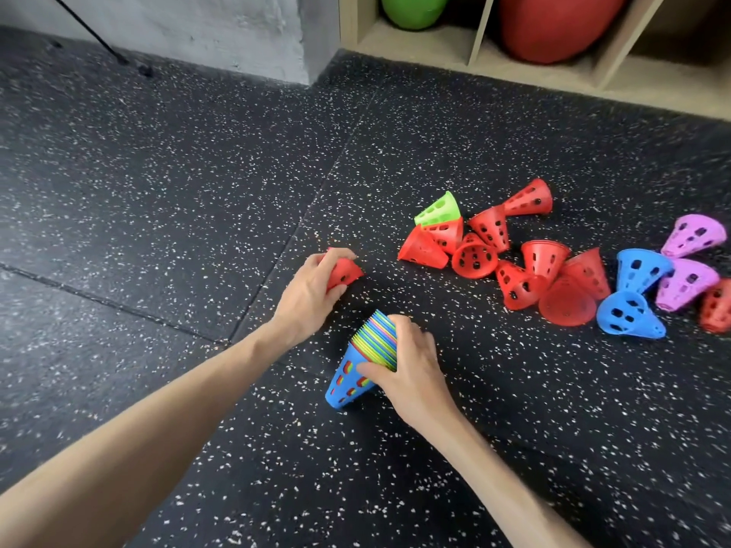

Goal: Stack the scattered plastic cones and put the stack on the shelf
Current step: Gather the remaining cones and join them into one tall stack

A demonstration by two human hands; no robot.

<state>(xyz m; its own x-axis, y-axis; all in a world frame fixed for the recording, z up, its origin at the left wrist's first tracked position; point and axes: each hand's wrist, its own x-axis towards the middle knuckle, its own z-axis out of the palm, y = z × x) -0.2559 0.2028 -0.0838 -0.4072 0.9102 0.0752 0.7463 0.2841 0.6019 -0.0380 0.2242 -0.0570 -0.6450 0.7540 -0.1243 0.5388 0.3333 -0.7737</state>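
Fingers of the left hand (312, 294) are curled around a single red cone (345, 272), gripping it just above the floor at about eleven o'clock from the stack. Those of the right hand (411, 363) wrap the wide end of the nested stack (358, 365), thumb pressed on the blue outer cone, holding it tilted with the narrow end down at seven o'clock and the many coloured rims fanned toward one o'clock. To do this step well, I judge the red cone should be turned so its open mouth or its tip lines up with the stack's axis before it is slid on, and the right hand should shift clear of the rim end so it does not block the seat. Loose cones still lie scattered at two to three o'clock: a cluster of red cones (514, 263) with one green cone (438, 209), then blue cones (633, 294) and purple cones (692, 255) farther right, many touching or overlapping, so most of the gathering remains. At twelve to one o'clock stands the shelf (534, 69), its compartments holding a green ball (413, 9) and a red ball (557, 25); free room for the stack is hard to judge.
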